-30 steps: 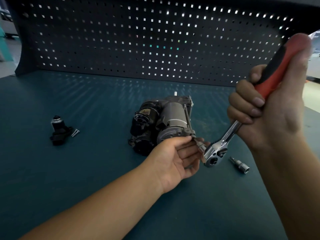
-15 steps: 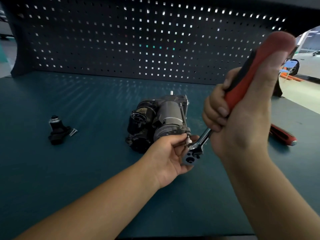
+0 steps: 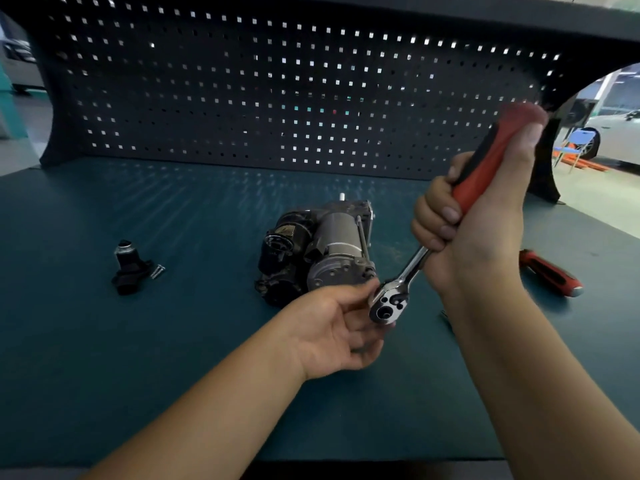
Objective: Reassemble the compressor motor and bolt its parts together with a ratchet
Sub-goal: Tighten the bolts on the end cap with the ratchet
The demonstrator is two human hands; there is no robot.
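Teal bench (image 3: 173, 375) is spread across the lower frame | compressor motor (image 3: 322, 247) is laid at centre | right hand (image 3: 485, 223) is clamped round the handle of the ratchet (image 3: 412, 268) | left hand (image 3: 332, 327) is curled about the ratchet head by the motor's lower-right corner | black part (image 3: 128, 268) is seen centre-left

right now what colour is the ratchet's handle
The ratchet handle is red with a black strip, gripped by the right hand; head view shows it best.
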